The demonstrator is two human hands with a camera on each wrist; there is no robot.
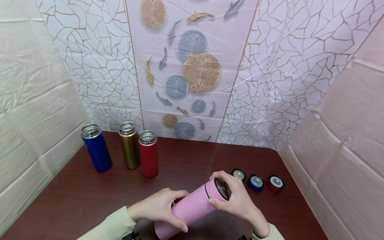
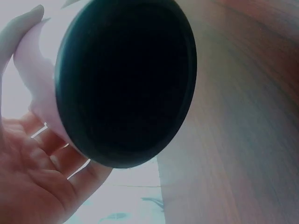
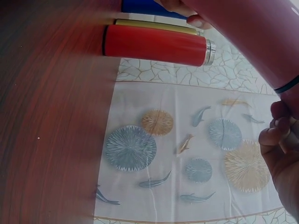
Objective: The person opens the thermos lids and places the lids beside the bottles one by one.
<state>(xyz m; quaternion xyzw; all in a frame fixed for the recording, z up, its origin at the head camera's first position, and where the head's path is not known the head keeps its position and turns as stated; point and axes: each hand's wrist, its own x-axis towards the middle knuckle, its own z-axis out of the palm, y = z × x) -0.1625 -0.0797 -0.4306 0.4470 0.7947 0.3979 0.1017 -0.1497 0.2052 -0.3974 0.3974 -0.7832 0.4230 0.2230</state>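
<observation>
A pink thermos bottle [image 1: 192,207] is tilted above the table, its lid end up and to the right. My left hand [image 1: 160,207] grips its body with the thumb on the near side. With the thumb and fingers of my right hand [image 1: 235,200], I hold the pink lid [image 1: 214,189], which sits on the bottle with a dark seam line below it. The left wrist view shows the bottle's black base [image 2: 126,84] and my left palm [image 2: 37,177] under the body. In the right wrist view my right fingers [image 3: 280,135] are at the lid end.
Lidless blue [image 1: 97,148], gold [image 1: 130,146] and red [image 1: 148,155] bottles stand at the table's back left. Three loose lids, one dark-rimmed [image 1: 238,174], one blue [image 1: 256,183] and one red [image 1: 276,183], lie upturned beyond my right hand. Fabric walls border the table [image 1: 192,160].
</observation>
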